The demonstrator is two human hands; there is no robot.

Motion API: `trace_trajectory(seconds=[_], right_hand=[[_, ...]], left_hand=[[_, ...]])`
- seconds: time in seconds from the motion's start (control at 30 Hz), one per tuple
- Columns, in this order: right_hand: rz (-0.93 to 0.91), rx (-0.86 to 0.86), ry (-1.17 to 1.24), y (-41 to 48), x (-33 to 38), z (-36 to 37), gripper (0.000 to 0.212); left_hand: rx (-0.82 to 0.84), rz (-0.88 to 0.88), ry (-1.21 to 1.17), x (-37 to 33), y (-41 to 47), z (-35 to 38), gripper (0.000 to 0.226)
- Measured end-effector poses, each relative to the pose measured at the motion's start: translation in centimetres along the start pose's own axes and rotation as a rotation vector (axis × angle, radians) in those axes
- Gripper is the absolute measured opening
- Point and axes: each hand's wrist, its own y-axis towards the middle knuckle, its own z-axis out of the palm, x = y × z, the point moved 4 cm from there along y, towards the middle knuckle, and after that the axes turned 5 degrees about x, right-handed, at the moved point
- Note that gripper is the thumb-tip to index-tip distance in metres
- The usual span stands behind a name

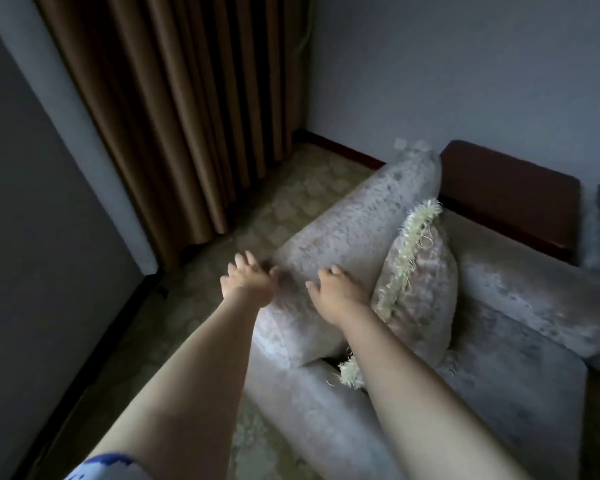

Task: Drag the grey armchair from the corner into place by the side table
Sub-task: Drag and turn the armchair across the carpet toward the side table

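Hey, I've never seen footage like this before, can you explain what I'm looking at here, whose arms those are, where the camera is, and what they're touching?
There is no machine here. This is one picture from a wide-angle camera worn on a person's head, looking forward and down, so the two bare arms reaching out from the bottom are the wearer's own.

The left hand is spread open at the outer edge of the padded arm of a grey armchair. The right hand lies on top of that same arm. Neither hand seems closed around anything yet.

A fringed cushion stands on the seat, leaning against the inside of that arm. Behind the chair, against the wall, is a dark reddish-brown side table. Brown curtains hang in the corner, over a patterned floor. The room is dim, so fine detail is hard to make out.
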Motion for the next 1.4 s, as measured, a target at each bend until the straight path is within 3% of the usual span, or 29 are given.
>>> trace_trajectory(seconds=[0.07, 0.13, 0.23, 0.43, 0.63, 1.2, 1.4], right_hand=[[-0.089, -0.028, 0.018, 2.7, 3.3, -1.1, 0.042], [-0.176, -0.008, 0.033, 4.8, 5.6, -1.6, 0.038], [-0.282, 0.075, -0.044, 8.1, 7.1, -1.6, 0.036], [-0.367, 0.249, -0.236, 14.3, 7.5, 0.4, 0.043], [-0.53, 0.158, -0.251, 16.3, 7.3, 1.2, 0.052], [-0.565, 0.053, -0.177, 11.2, 6.7, 3.4, 0.06], [-0.545, 0.005, -0.145, 11.0, 6.5, 3.2, 0.05]], left_hand=[[0.138, -0.024, -0.159, 0.0, 1.4, 0.8, 0.068], [0.147, -0.089, -0.236, -0.5, 2.2, 1.4, 0.062], [0.09, -0.177, -0.231, -0.6, 3.6, 1.7, 0.058], [-0.166, -0.173, -0.166, -0.7, 5.5, 2.8, 0.049], [-0.308, -0.199, -0.12, -0.6, 6.0, 3.1, 0.045], [-0.311, -0.269, -0.179, 0.0, 0.0, 4.6, 0.035], [-0.208, -0.235, -0.181, 0.0, 0.4, 4.6, 0.037]])
